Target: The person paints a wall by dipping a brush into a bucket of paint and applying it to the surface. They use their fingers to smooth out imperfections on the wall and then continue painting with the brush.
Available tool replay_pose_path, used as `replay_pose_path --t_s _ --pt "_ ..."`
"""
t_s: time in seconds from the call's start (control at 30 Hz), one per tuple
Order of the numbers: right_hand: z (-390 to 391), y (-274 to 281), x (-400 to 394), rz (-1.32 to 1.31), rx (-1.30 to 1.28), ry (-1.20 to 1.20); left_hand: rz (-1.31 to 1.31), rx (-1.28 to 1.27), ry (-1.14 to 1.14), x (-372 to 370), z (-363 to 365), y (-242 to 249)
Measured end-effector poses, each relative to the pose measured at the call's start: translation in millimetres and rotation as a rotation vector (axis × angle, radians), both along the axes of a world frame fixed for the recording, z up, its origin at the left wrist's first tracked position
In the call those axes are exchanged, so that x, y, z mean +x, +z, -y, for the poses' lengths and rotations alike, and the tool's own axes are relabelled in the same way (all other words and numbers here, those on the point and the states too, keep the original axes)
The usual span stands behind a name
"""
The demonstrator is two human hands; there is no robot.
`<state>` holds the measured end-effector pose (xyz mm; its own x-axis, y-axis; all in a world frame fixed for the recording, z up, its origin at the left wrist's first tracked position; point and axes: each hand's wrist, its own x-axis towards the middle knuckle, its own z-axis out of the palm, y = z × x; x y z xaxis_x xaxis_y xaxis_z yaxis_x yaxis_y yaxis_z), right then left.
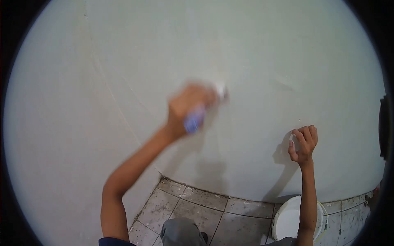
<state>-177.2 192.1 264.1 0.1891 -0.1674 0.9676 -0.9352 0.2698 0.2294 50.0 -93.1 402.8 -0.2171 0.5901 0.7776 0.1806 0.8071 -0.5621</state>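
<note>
Blurred by motion, my left hand [186, 104] is wrapped round a tool with a blue-purple handle [193, 120]. The tool's whitish end [221, 91] is at the pale wall [246, 49], too smeared to make out fully. My right hand [303, 143], lower and to the right, is near the wall with its fingers curled. Between its thumb and index finger is a small, thin white piece [292, 138]. What this piece is cannot be made out.
A white bucket [321, 227] stands on the stained tiled floor [242, 221] below my right hand, partly behind my forearm. A wall corner lies at lower left. My knee [182, 231] shows at the bottom. A dark object [383, 127] is at the right edge.
</note>
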Motion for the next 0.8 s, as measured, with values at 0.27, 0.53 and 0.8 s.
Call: replay_pose_path --t_s 0.27,0.53,0.8 --pt "1.0 -2.5 -4.1 -0.021 0.0 -0.001 -0.413 -0.061 -0.232 -26.8 8.4 136.7" --pt "2.4 -2.0 -2.0 -0.024 -0.017 -0.012 0.5 0.408 -0.037 33.5 -13.4 -226.7" --pt "3.2 -2.3 -2.0 -0.027 -0.012 -0.014 0.063 0.156 -0.079 2.2 15.5 -61.9"
